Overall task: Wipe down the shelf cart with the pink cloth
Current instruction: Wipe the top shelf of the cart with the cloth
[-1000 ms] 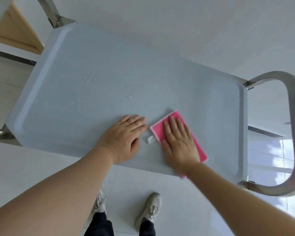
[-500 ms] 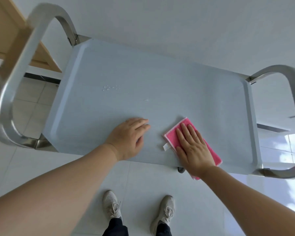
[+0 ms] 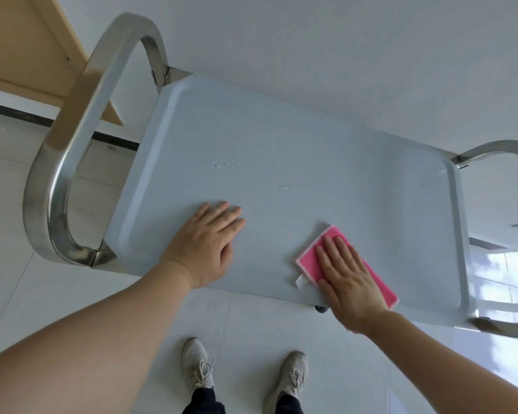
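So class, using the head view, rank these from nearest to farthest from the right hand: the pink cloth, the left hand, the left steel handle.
1. Pink cloth: under the right hand.
2. Left hand: flat on the shelf, to its left.
3. Left steel handle: at the cart's far left end.

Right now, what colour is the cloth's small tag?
White; the tag sticks out from the pink cloth, shown best in the head view.

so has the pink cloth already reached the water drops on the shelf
No, the pink cloth lies near the front edge under the right hand, well short of the water drops.
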`<state>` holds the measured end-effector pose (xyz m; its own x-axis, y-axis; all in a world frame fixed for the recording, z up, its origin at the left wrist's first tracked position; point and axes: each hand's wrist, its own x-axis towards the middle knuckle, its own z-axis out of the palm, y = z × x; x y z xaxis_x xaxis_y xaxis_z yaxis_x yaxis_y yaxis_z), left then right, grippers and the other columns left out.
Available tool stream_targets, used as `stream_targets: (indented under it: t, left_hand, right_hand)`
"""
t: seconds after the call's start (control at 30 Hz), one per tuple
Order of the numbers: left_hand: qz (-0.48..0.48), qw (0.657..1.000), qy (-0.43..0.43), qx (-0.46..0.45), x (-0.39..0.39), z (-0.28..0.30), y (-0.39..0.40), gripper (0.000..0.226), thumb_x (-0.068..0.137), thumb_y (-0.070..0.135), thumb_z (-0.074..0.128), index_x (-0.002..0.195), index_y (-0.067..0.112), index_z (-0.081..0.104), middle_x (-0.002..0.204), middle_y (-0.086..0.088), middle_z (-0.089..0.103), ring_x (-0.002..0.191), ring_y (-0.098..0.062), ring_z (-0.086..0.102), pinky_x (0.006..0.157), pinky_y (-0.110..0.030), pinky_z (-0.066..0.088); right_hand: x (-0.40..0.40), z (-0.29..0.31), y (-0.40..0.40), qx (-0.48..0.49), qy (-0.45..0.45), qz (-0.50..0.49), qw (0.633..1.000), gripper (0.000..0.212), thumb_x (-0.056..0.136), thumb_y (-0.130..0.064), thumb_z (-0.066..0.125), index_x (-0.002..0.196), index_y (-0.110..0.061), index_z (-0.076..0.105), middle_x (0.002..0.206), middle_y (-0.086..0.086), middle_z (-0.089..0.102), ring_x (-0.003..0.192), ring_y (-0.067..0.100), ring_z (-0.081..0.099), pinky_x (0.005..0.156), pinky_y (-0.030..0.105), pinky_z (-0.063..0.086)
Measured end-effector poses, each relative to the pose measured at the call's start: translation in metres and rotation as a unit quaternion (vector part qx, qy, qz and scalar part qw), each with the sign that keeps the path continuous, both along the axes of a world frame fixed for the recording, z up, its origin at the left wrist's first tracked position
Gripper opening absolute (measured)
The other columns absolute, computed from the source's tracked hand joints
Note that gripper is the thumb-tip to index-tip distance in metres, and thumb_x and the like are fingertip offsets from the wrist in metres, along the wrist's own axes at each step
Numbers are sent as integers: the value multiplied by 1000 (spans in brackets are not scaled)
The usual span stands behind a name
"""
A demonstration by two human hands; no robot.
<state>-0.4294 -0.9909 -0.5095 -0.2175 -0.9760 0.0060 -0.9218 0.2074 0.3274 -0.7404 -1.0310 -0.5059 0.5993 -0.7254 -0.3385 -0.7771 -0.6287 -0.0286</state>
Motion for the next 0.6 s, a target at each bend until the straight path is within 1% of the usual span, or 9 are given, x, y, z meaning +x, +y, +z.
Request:
stream_targets:
  t: [0.03,0.1,0.17,0.27,0.4,0.5,0.6]
  left_hand:
    - [-2,1000,-2,-1,0,0,0,47,79,19,37,117,6,63,130,-12,57,121,-34,52,105,-53,35]
    - [-2,1000,-1,0,-1,1,0,47,80,18,37,116,5,63,130,-13,57,120,-35,53,103,-55,36]
    - [-2,1000,-1,-1,-2,2,-1,47,80,18,36,117,4,63,130,-14,57,120,-35,53,102,-56,37]
    - [-3,1000,-7,-3,-3,3,-1,48,81,18,35,118,4,63,131,-14,56,121,-36,51,102,-56,37]
    - [2,1000,-8,-6,-4,3,-1,47,83,18,35,119,5,62,133,-12,55,124,-33,49,106,-53,34]
    - [8,1000,-11,-4,-6,3,-1,47,84,18,34,121,6,61,134,-11,54,126,-32,48,108,-50,32]
    - [15,1000,-15,-4,-6,2,1,47,83,17,35,121,6,60,134,-10,54,126,-31,48,108,-49,31]
  right_hand:
    - [9,0,2,-1,-10,33,999,61,96,-44,18,149,-14,11,156,7,11,145,28,3,116,42,5]
    - [21,-3,2,2,-18,80,997,59,97,-43,19,149,-17,11,156,5,11,145,28,5,115,41,5]
    - [25,-5,-11,2,-22,108,994,59,97,-44,21,149,-20,9,156,4,10,145,27,4,115,41,4]
    - [28,-7,-48,-12,-31,133,991,60,94,-44,26,148,-20,13,154,3,13,143,28,8,116,41,8]
    - [39,-8,-113,-36,-33,91,995,62,92,-47,20,148,-20,15,155,1,6,145,23,5,117,39,7]
    - [41,-11,-153,-47,-36,58,997,65,91,-50,14,149,-21,12,157,1,7,145,19,0,118,37,3]
    - [43,-13,-189,-47,-48,17,998,63,91,-50,16,149,-24,10,158,0,6,145,18,-1,118,38,3]
